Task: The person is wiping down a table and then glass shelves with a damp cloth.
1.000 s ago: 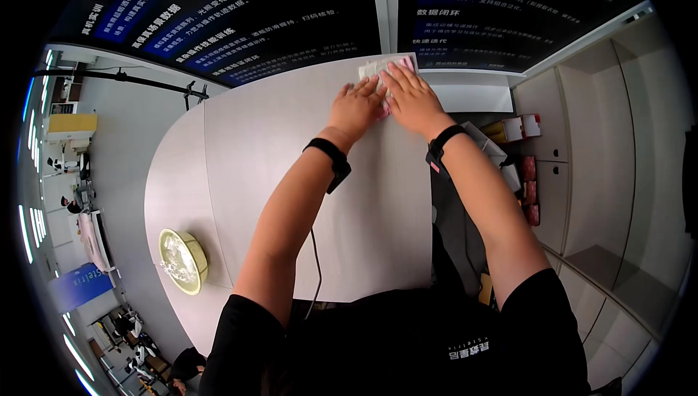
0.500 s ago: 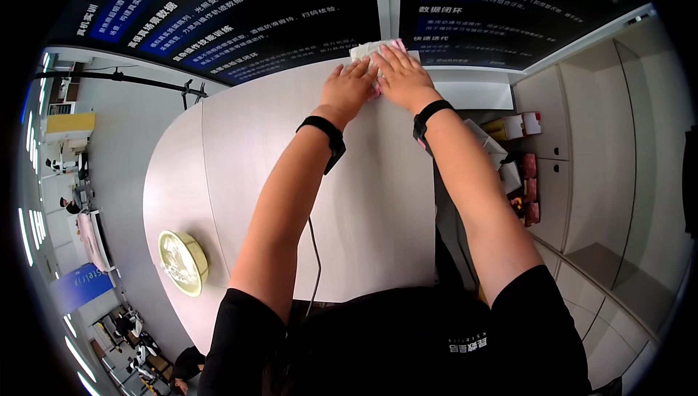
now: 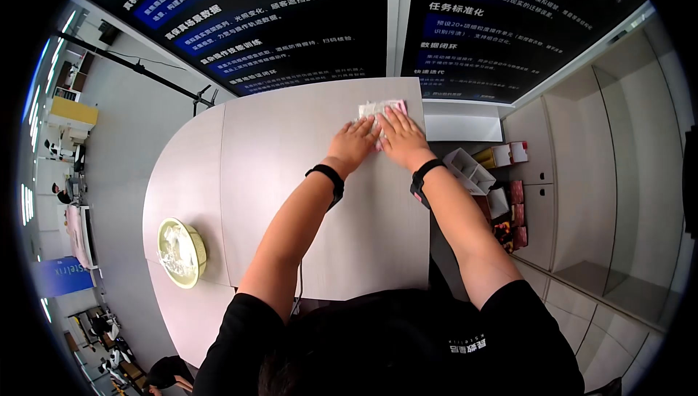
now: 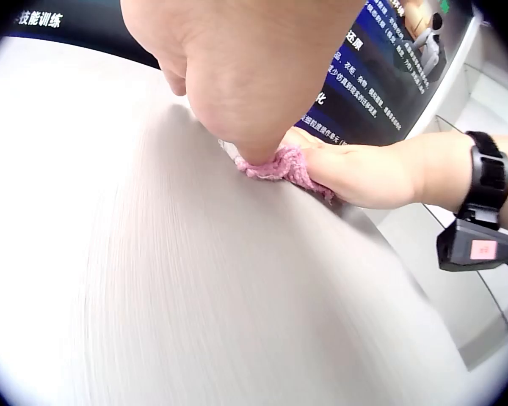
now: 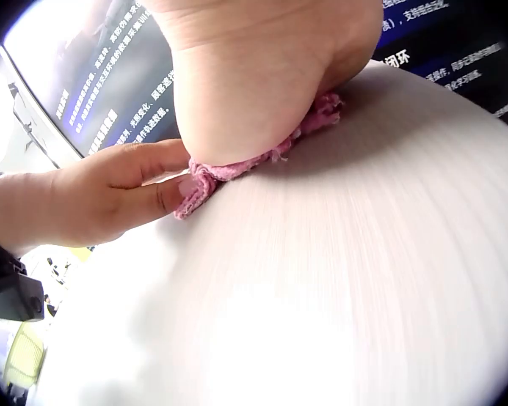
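Note:
Both hands lie side by side on a pink and white cloth [image 3: 381, 109] near the far right corner of the table [image 3: 291, 127]. The left hand [image 3: 352, 142] covers the cloth's left part with its fingers extended. The right hand [image 3: 402, 138] presses on the right part, fingers spread and pointing away. In the left wrist view, the pink edge of the cloth [image 4: 289, 164] shows under the heel of the left hand [image 4: 245, 76]. In the right wrist view, the cloth [image 5: 229, 168] is bunched under the palm of the right hand [image 5: 254, 85], beside the left hand's thumb.
A yellow-green basket [image 3: 195, 252] with clear wrapping stands at the table's left side. Dark display panels [image 3: 291, 18] rise behind the far edge. Right of the table are white bins [image 3: 471, 171], red boxes [image 3: 518, 214] and a cabinet [image 3: 529, 178]. A cable hangs at the near edge.
Both hands and the cloth first moved toward the table's far edge, then back nearer the body. The head view has shifted, showing more of the panels. Both hands stayed on the cloth.

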